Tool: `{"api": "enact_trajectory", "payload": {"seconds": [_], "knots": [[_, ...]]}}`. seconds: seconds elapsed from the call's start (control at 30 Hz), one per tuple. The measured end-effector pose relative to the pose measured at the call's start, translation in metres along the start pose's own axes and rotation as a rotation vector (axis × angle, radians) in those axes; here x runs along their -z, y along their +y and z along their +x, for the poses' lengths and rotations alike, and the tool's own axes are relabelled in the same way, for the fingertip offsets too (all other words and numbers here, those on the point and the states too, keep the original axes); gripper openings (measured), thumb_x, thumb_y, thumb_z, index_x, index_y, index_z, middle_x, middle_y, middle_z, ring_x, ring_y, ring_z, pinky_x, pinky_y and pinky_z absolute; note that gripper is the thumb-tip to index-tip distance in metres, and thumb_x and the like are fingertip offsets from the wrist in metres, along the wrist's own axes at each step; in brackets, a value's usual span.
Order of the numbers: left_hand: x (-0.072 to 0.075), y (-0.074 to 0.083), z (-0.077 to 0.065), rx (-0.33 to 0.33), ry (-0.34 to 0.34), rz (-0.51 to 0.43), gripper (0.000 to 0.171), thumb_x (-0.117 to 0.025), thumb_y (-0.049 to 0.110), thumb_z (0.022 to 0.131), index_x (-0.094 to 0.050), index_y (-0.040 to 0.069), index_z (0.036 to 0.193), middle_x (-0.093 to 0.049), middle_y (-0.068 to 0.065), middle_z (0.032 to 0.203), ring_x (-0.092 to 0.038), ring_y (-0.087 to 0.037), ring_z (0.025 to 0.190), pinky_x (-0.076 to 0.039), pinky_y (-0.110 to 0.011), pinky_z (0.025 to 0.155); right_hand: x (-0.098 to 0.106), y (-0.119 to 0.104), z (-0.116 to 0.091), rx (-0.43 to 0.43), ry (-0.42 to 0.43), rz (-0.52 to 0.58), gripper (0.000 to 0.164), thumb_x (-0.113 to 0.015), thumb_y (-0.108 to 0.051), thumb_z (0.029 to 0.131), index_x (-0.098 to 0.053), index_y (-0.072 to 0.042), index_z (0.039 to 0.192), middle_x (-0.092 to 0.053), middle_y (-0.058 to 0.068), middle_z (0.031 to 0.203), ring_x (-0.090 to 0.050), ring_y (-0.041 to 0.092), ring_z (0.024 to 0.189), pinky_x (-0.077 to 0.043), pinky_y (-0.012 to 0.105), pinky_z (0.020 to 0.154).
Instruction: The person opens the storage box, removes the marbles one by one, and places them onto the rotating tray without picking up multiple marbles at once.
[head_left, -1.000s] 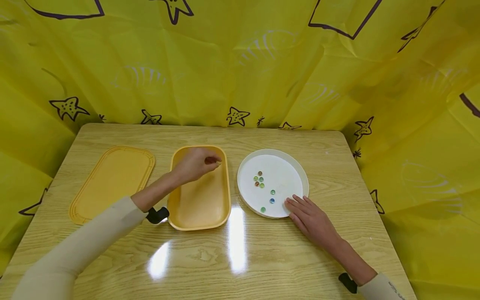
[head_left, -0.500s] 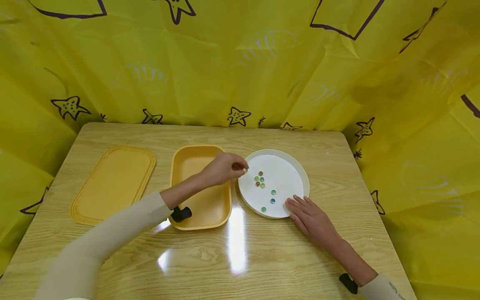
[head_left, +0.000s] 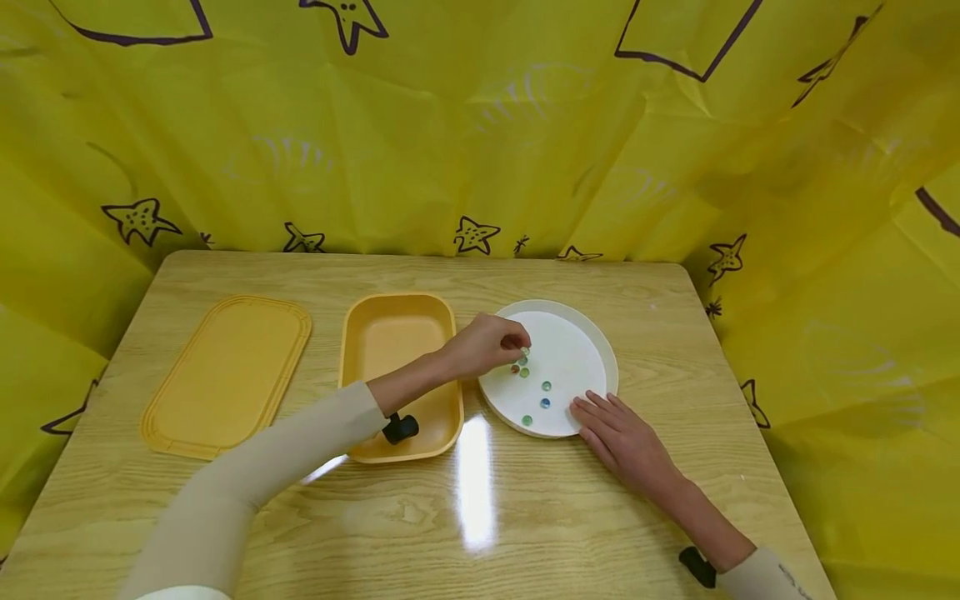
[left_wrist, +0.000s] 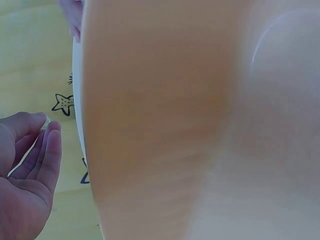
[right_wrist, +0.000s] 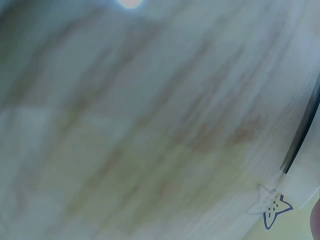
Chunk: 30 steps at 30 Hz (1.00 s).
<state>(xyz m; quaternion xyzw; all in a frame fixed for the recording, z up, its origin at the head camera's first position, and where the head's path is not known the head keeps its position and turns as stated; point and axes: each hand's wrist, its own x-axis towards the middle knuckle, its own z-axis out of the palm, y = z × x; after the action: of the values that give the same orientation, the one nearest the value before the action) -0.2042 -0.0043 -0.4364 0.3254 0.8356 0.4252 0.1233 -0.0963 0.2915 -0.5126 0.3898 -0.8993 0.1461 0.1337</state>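
Observation:
My left hand [head_left: 483, 346] reaches over the left side of a round white tray [head_left: 573, 342]. Between thumb and fingertips it pinches a pale greenish glass marble [left_wrist: 46, 123], close above a small cluster of marbles. In that cluster lie a reddish-brown marble [head_left: 515, 368] and a yellow-green marble [head_left: 524, 373], partly beside the fingertips. Farther right and nearer the front, a green marble [head_left: 547, 386], a blue marble [head_left: 545, 403] and another green marble [head_left: 527, 421] lie apart. My right hand [head_left: 626, 442] rests with extended fingers on the tray's front right rim.
Under my left forearm stands a deep orange-yellow bin [head_left: 397, 457], left of the tray. A flat yellow lid [head_left: 228, 375] lies at the left of the wooden table [head_left: 420, 525]. A yellow patterned curtain [head_left: 420, 150] hangs behind and at both sides.
My left hand has moved right, out of the orange-yellow bin and over the round tray, with the marble pinched in its fingers. The right hand has stayed at the tray's rim.

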Motion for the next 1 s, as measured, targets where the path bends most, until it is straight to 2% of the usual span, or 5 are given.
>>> {"api": "enact_trajectory", "payload": {"seconds": [0.2, 0.37, 0.67, 0.87, 1.0], "knots": [[-0.010, 0.001, 0.012, 0.012, -0.052, 0.014, 0.009, -0.067, 0.000, 0.094, -0.070, -0.002, 0.103, -0.069, -0.006, 0.089, -0.060, -0.012, 0.075, -0.050, -0.019, 0.068, 0.001, -0.001, 0.000, -0.029, -0.018, -0.002, 0.049, -0.071, -0.015, 0.089, -0.061, -0.001, 0.135, -0.061, 0.010, 0.136, -0.051, 0.030, 0.131, -0.022, 0.039, 0.117], [-0.018, 0.001, 0.018, -0.001, -0.072, 0.100, 0.007, -0.069, 0.003, 0.094, -0.070, 0.004, 0.100, -0.068, -0.003, 0.090, -0.058, -0.011, 0.079, -0.048, -0.017, 0.070, 0.001, -0.003, -0.001, -0.057, -0.034, 0.004, 0.051, -0.072, -0.014, 0.088, -0.061, -0.002, 0.136, -0.061, 0.009, 0.136, -0.050, 0.029, 0.132, -0.024, 0.040, 0.116], [-0.028, 0.000, 0.026, -0.082, -0.088, 0.243, 0.005, -0.069, 0.003, 0.093, -0.070, 0.007, 0.097, -0.066, -0.002, 0.087, -0.056, -0.012, 0.080, -0.045, -0.018, 0.073, 0.001, -0.005, -0.003, -0.056, -0.020, 0.003, 0.042, -0.055, -0.029, 0.103, -0.062, -0.001, 0.134, -0.062, 0.009, 0.135, -0.051, 0.030, 0.131, -0.028, 0.043, 0.114], [-0.028, 0.000, 0.031, -0.090, -0.089, 0.288, 0.005, -0.070, 0.003, 0.092, -0.070, 0.008, 0.094, -0.069, -0.002, 0.090, -0.059, -0.011, 0.082, -0.046, -0.019, 0.075, 0.002, -0.005, 0.000, -0.052, -0.014, 0.010, 0.046, -0.070, -0.015, 0.090, -0.063, -0.001, 0.133, -0.063, 0.010, 0.133, -0.052, 0.031, 0.129, -0.027, 0.042, 0.115], [-0.029, -0.001, 0.034, -0.064, -0.109, 0.328, 0.005, -0.071, 0.007, 0.093, -0.070, 0.010, 0.096, -0.069, -0.001, 0.093, -0.059, -0.012, 0.085, -0.047, -0.021, 0.078, 0.002, -0.004, 0.001, -0.050, -0.016, 0.014, 0.047, -0.071, -0.015, 0.089, -0.063, -0.002, 0.134, -0.062, 0.010, 0.134, -0.052, 0.031, 0.130, -0.025, 0.041, 0.116]]}}
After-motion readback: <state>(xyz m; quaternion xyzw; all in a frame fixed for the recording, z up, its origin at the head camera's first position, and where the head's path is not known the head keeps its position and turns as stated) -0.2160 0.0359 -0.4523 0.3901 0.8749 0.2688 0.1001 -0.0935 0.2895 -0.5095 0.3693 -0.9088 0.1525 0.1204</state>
